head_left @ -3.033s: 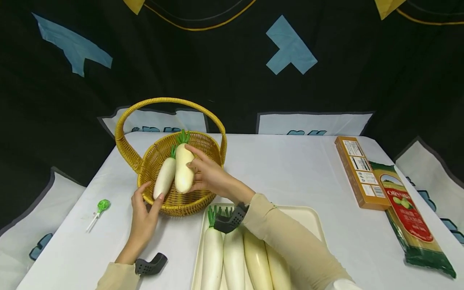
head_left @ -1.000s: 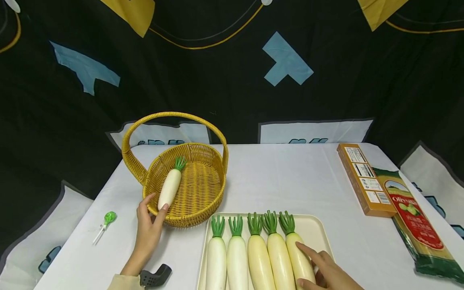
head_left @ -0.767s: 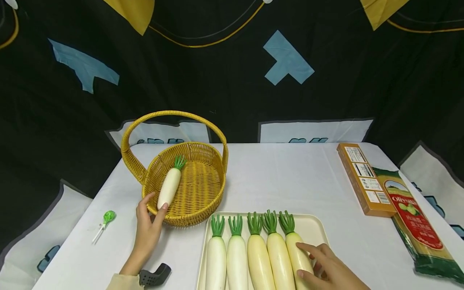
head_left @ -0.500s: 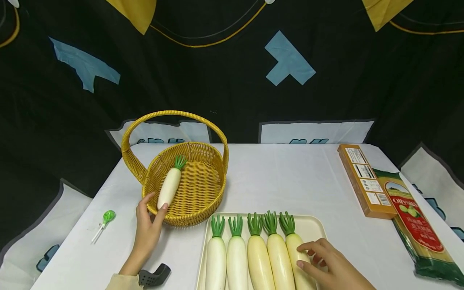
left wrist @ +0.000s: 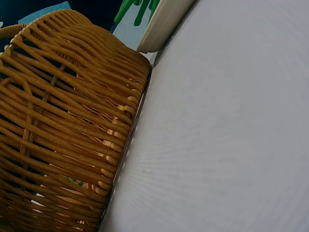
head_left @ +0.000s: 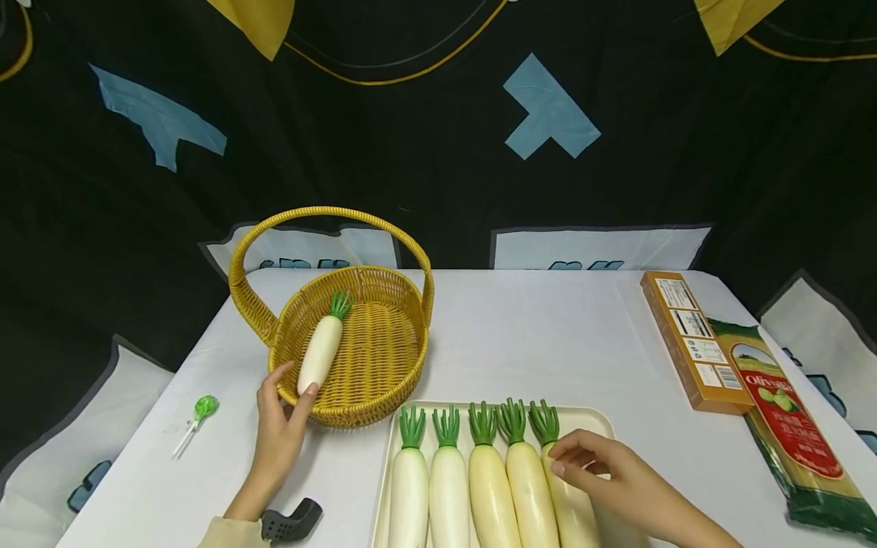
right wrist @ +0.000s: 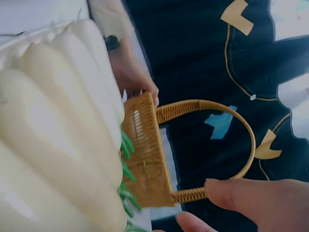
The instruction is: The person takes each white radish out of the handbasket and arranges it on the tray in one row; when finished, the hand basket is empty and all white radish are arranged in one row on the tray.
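My left hand [head_left: 279, 426] grips the front-left rim of a yellow wicker basket [head_left: 373, 415], fingers over the edge and thumb at the front. Inside the basket lies one white radish [head_left: 320, 354] with a green top. Several more radishes [head_left: 493, 495] lie side by side in a cream tray [head_left: 589, 426], tops pointing away from me. Over the rightmost radish [head_left: 570, 510] hovers my right hand [head_left: 606, 476], its fingers loosely bent and holding nothing. In the right wrist view its thumb [right wrist: 251, 198] shows, with the basket [right wrist: 145, 159] beyond.
A green lollipop [head_left: 199, 418] lies on the white table left of the basket. At the right stand an orange-brown box [head_left: 695, 342] and a bag of pasta [head_left: 788, 418] lying partly against it. A black curtain [head_left: 438, 152] hangs behind the table.
Three seconds ago my right hand held a second radish in the basket; that radish now lies rightmost in the tray. My right hand has since let go and risen slightly. My left hand stays on the rim.
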### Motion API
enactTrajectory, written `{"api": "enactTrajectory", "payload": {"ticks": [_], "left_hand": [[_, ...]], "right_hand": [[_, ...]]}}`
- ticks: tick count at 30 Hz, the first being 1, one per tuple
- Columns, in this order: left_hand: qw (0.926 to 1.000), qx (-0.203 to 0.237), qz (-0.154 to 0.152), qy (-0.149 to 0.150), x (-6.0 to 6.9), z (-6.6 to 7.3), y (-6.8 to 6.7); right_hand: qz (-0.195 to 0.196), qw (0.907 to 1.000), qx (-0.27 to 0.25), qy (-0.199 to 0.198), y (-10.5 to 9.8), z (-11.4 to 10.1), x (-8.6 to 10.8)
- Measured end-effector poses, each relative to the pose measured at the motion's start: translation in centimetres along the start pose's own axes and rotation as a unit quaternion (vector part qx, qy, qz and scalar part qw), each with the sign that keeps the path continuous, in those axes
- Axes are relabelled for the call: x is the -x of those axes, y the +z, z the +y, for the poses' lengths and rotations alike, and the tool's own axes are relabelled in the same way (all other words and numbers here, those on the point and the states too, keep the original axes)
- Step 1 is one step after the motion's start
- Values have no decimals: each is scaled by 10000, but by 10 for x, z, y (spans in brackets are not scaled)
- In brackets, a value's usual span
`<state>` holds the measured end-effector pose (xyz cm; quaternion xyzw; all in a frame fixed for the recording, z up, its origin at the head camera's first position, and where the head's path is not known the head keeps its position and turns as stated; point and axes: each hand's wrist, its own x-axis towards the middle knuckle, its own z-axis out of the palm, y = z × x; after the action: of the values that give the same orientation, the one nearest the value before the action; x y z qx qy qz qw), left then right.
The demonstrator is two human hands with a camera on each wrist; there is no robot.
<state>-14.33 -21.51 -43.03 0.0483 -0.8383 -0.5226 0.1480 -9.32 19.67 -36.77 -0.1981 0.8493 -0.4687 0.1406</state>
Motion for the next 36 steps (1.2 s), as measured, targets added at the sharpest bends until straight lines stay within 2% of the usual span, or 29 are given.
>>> {"api": "enactTrajectory", "payload": {"ticks": [2,4,11,14,19,23,26,31,34,36], "left_hand": [[10000,-4,21,3,0,0,0],[10000,-46,44,8,0,0,1],[9998,-175,87,9,1,0,0],[9998,-176,89,13,1,0,0],[9999,-118,76,23,1,0,0],[10000,-14,34,45,0,-2,1],[10000,-29,14,36,-1,-2,2],[9999,-90,39,31,0,-2,2],[10000,-62,47,58,0,-2,1],[10000,-41,48,66,-1,-2,1]], "right_hand": [[-270,9974,-654,119,-2,-2,-7],[-524,9910,-1219,165,-4,-4,-14],[-1164,9682,-2186,349,8,-19,-51],[-1441,9519,-2675,392,22,-28,-72],[-1894,9187,-3451,330,47,-48,-115],[-1898,8937,-4048,375,63,-63,-151],[-1684,8762,-4481,555,75,-72,-175],[-1243,8638,-4820,780,95,-82,-210],[-1001,8676,-4787,899,106,-88,-227],[-903,8761,-4635,977,112,-91,-236]]}}
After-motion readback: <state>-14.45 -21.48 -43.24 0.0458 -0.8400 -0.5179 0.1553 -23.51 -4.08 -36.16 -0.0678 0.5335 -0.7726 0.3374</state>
